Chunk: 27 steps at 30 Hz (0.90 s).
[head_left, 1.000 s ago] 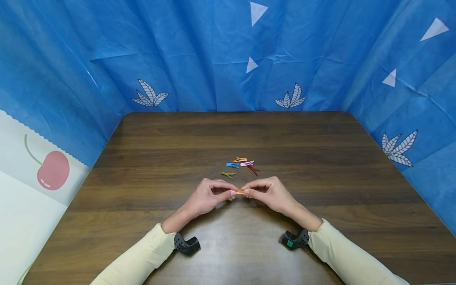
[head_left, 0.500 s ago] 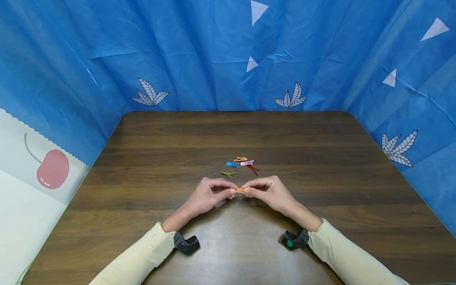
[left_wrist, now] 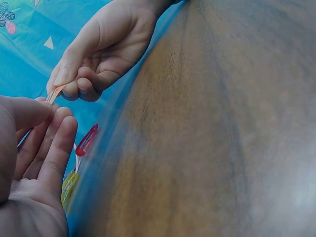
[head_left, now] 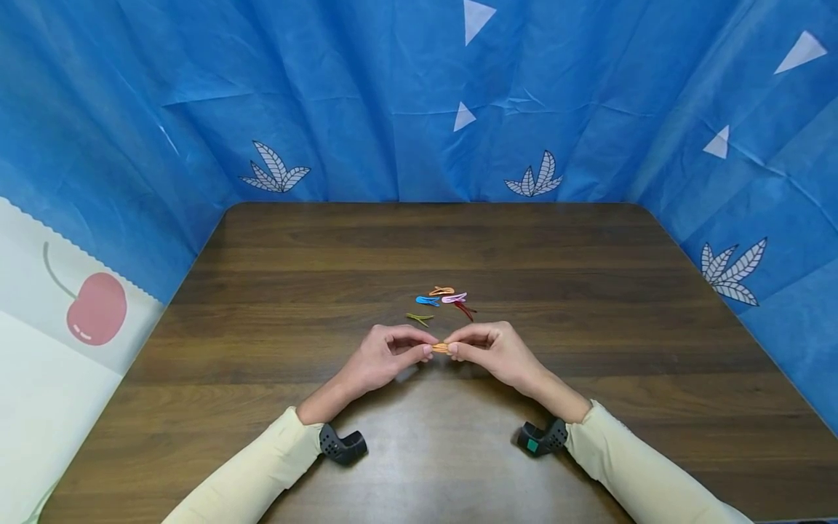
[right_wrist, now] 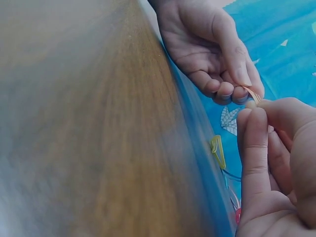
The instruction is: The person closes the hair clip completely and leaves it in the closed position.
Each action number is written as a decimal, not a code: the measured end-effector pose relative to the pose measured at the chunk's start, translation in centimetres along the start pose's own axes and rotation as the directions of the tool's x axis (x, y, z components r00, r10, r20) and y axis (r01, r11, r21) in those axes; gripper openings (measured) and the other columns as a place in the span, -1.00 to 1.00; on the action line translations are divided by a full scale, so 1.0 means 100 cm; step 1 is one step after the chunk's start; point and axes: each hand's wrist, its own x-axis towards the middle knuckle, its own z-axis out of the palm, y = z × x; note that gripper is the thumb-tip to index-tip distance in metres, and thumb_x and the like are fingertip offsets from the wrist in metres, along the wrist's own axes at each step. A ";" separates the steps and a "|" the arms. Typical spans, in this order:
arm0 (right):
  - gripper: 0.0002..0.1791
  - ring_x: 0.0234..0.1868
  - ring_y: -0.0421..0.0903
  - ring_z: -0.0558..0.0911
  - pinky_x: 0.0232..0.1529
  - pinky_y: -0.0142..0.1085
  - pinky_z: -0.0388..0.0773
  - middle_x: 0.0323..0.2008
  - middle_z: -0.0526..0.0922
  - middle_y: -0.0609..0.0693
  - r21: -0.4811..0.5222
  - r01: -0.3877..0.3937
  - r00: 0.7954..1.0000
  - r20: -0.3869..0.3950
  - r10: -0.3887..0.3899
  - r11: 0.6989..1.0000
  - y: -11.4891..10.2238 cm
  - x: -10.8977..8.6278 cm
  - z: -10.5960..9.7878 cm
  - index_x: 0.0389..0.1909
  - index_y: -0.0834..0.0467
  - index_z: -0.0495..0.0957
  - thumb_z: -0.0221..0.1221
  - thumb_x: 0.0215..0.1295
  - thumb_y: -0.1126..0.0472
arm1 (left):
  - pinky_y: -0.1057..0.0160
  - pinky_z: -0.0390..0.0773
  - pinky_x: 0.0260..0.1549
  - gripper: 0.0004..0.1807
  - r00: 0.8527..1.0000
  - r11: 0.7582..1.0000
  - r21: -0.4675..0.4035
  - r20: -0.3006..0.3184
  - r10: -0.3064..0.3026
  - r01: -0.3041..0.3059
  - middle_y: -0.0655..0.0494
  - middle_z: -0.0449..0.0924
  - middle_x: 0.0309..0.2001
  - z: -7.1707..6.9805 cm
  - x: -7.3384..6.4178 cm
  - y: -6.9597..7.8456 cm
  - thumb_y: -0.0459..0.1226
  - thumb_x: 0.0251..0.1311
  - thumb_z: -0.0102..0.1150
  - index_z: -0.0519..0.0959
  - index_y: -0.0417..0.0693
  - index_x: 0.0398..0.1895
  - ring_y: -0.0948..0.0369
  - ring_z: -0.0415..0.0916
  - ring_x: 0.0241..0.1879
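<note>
Both hands meet over the middle of the table at an orange snap hair clip [head_left: 440, 348]. The left hand [head_left: 381, 360] pinches its left end between thumb and index finger. At the right end, the thumb and index finger of the right hand [head_left: 500, 355] pinch it in the same way. Between the fingertips only the clip's thin middle strips show, also in the left wrist view; its ends are covered. Just beyond the hands lie a yellow-green clip [head_left: 419, 319], a blue clip [head_left: 428, 300], a pink clip [head_left: 453, 298], a dark red clip [head_left: 466, 311] and another orange clip [head_left: 441, 291].
The brown wooden table [head_left: 419, 240] extends on every side of the hands. A blue curtain [head_left: 366, 102] with white leaf and triangle prints hangs behind it. At the left hangs a white cloth [head_left: 39, 364] with a cherry print. Each wrist wears a black camera mount [head_left: 343, 445].
The held orange clip has turned slightly, and its strips look broader than before. Both hands keep their pinch in nearly the same place. The loose clips have stayed put.
</note>
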 end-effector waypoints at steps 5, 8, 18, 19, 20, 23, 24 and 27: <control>-0.82 -0.25 -0.02 0.74 -0.23 -0.27 0.69 -0.28 0.78 0.05 -0.010 -0.008 1.000 0.007 0.008 1.000 -0.003 0.000 -0.001 -0.12 0.09 0.77 0.35 0.38 0.10 | 0.34 0.66 -0.19 -0.82 1.000 1.000 0.001 0.002 0.013 -0.013 -0.11 0.78 -0.15 -0.001 0.001 0.002 -0.30 0.37 0.32 0.75 -0.14 -0.03 0.13 0.76 -0.18; -0.82 -0.25 -0.03 0.73 -0.25 -0.26 0.69 -0.26 0.78 0.06 -0.015 -0.018 1.000 0.014 0.018 1.000 -0.005 0.000 -0.001 -0.11 0.08 0.77 0.35 0.38 0.09 | 0.36 0.65 -0.20 -0.82 1.000 1.000 0.006 0.000 0.004 -0.004 -0.10 0.78 -0.15 -0.001 0.002 0.002 -0.31 0.36 0.32 0.75 -0.15 -0.04 0.15 0.76 -0.18; -0.88 -0.25 -0.08 0.71 -0.25 -0.32 0.65 -0.20 0.78 -0.04 -0.072 0.024 1.000 0.003 -0.023 0.997 -0.002 0.000 0.000 -0.15 -0.03 0.77 0.35 0.38 0.07 | 0.34 0.66 -0.19 -0.85 1.000 1.000 0.014 0.007 0.002 -0.002 -0.05 0.77 -0.21 -0.001 0.002 -0.001 -0.32 0.37 0.31 0.74 -0.15 -0.07 0.17 0.74 -0.22; -0.89 -0.24 -0.08 0.72 -0.24 -0.32 0.65 -0.20 0.78 -0.05 -0.081 0.036 0.999 -0.001 -0.036 0.996 -0.002 -0.001 0.000 -0.15 -0.04 0.77 0.35 0.38 0.07 | 0.34 0.66 -0.19 -0.85 1.000 1.000 0.015 0.007 0.002 -0.003 -0.04 0.77 -0.22 -0.001 0.001 -0.001 -0.31 0.37 0.31 0.74 -0.14 -0.07 0.17 0.74 -0.23; -0.89 -0.24 -0.09 0.72 -0.23 -0.32 0.66 -0.20 0.79 -0.06 -0.087 0.049 0.999 -0.004 -0.050 0.995 -0.001 -0.001 0.000 -0.15 -0.05 0.77 0.35 0.38 0.08 | 0.33 0.66 -0.19 -0.84 1.000 1.000 0.018 0.007 0.004 -0.004 -0.05 0.77 -0.22 -0.001 0.001 -0.001 -0.30 0.38 0.31 0.74 -0.15 -0.07 0.16 0.74 -0.23; -0.91 -0.21 -0.10 0.73 -0.21 -0.32 0.66 -0.18 0.79 -0.06 -0.090 0.094 0.995 -0.011 -0.096 0.991 0.000 -0.001 0.000 -0.16 -0.03 0.78 0.35 0.38 0.13 | 0.33 0.66 -0.22 -0.83 1.000 1.000 0.022 0.002 0.001 -0.001 -0.07 0.76 -0.25 -0.001 0.000 -0.002 -0.27 0.38 0.31 0.75 -0.14 -0.07 0.15 0.73 -0.26; -0.91 -0.19 -0.11 0.73 -0.20 -0.32 0.67 -0.17 0.79 -0.06 -0.088 0.111 0.994 -0.011 -0.112 0.990 0.001 -0.002 0.000 -0.16 -0.01 0.78 0.36 0.37 0.15 | 0.33 0.66 -0.23 -0.82 1.000 1.000 0.020 -0.001 0.003 -0.003 -0.08 0.76 -0.26 -0.001 0.000 -0.002 -0.26 0.38 0.31 0.75 -0.14 -0.07 0.14 0.72 -0.28; -0.91 -0.14 -0.12 0.73 -0.17 -0.32 0.67 -0.13 0.77 -0.05 -0.079 0.146 0.989 -0.008 -0.147 0.986 0.001 -0.002 0.001 -0.17 0.02 0.78 0.36 0.36 0.21 | 0.34 0.64 -0.24 -0.82 1.000 1.000 0.023 -0.008 0.004 -0.004 -0.09 0.75 -0.28 0.000 0.000 -0.002 -0.23 0.39 0.31 0.75 -0.14 -0.08 0.13 0.71 -0.29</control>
